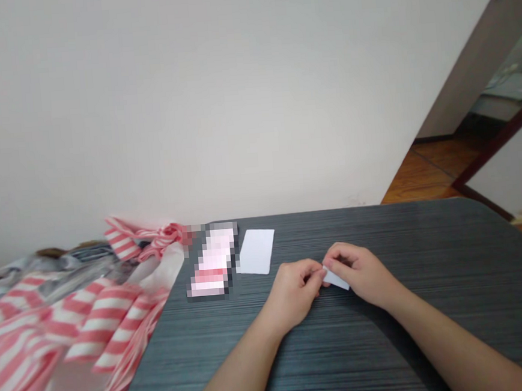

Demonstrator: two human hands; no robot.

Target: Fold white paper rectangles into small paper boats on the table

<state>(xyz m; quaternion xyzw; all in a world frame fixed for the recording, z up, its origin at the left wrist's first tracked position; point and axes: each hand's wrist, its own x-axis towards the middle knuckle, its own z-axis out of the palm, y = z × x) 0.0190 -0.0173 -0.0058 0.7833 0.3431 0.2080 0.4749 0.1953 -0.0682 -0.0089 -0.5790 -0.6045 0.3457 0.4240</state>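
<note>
A small white piece of paper (337, 278), perhaps folded, is between my hands just above the dark table. My right hand (361, 272) is closed on it, thumb on top and fingers underneath. My left hand (296, 292) is closed in a pinch at the paper's left end, and its fingertips meet those of my right hand. The fingers hide part of the paper. A flat white sheet with rounded corners (257, 252) lies beyond my left hand.
A pixelated phone-like object (214, 259) lies on the table (428, 254) left of the white sheet. Red-and-white striped cloth (103, 316) is heaped beside the table's left edge. A pale wall (235, 101) stands behind, and wooden floor (422, 171) shows at the right.
</note>
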